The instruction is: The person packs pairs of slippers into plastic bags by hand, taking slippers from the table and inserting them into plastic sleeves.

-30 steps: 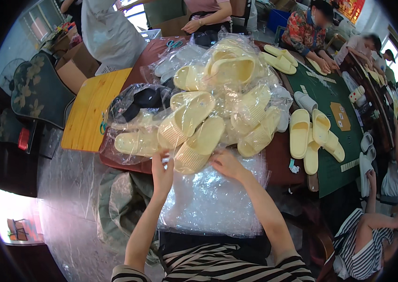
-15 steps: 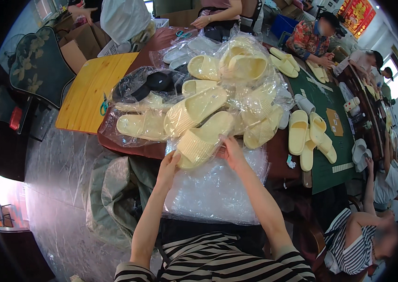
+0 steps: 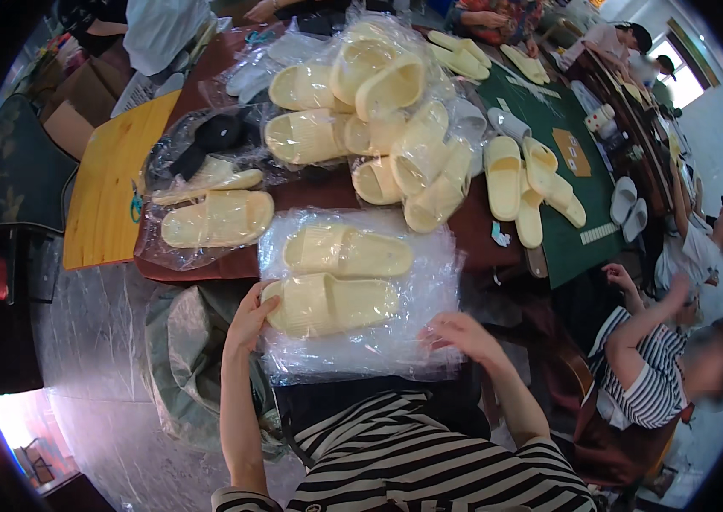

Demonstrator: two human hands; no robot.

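Note:
Two pale yellow slippers lie side by side in front of me, toes to the left. The nearer slipper (image 3: 361, 304) has its toe end gripped by my left hand (image 3: 248, 319), thumb on top. Just beyond it rests the farther slipper (image 3: 383, 254). Beneath both is a stack of clear plastic bags (image 3: 297, 363); I cannot tell whether either slipper is inside a bag. Over the stack's right side hovers my right hand (image 3: 467, 336), fingers bent and apart, slightly blurred, with nothing visible in them.
Bagged yellow slippers (image 3: 387, 77) are heaped on the dark red table (image 3: 314, 194). A single bagged pair (image 3: 216, 218) lies left, near a yellow board (image 3: 114, 175). Unbagged slippers (image 3: 530, 183) sit by a green mat (image 3: 583, 243). A person in stripes (image 3: 647, 375) sits at right.
The slippers came down from the heap onto the bag stack and now lie sideways. My left hand moved left and nearer; my right hand let go and drew back right. The view shifted.

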